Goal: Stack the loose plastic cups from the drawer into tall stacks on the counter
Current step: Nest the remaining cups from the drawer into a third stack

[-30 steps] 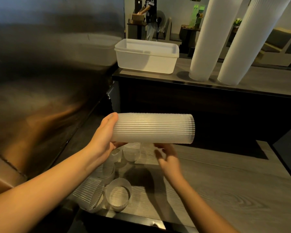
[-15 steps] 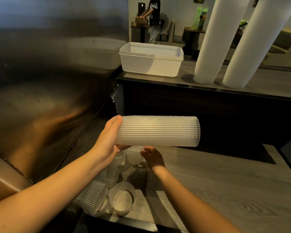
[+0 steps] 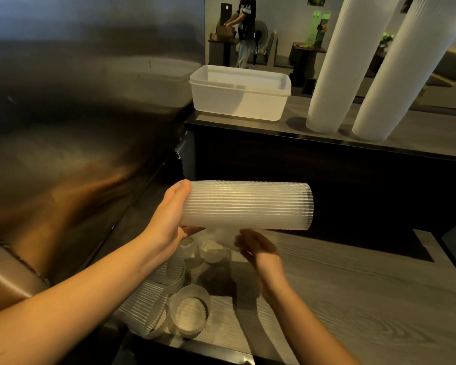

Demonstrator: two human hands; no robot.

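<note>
Head view: the left hand [image 3: 169,222] grips the stack of cups [image 3: 248,205] at its left end. The thumb lies over the top edge and the fingers [image 3: 192,229] curl beneath, so that end is cupped in the palm. The stack is in the air above the open drawer [image 3: 353,299], below the front edge of the counter [image 3: 419,133]. Its long axis runs level, left to right across the picture, and the free end points to the person's right (whether that end is the mouth or the base cannot be made out). The ribbing runs along its length.

The right hand [image 3: 258,250] is just under the stack, right of its middle and apart from the left hand. It is smeared by motion: the fingers look loosely bent, but whether they pinch a cup or touch the stack cannot be told. A pale blur sits beside its fingertips.

In the drawer's near left corner lie the loose cups [image 3: 190,313], some on their sides and one showing a round fluted rim; those farther back are partly hidden behind the left wrist.

On the counter stand two tall stacks [image 3: 334,75], leaning and cut off by the top of the frame. Left of them is a white tub [image 3: 237,101]. A steel panel [image 3: 77,114] fills the left side. A person in the background is small and unclear.
</note>
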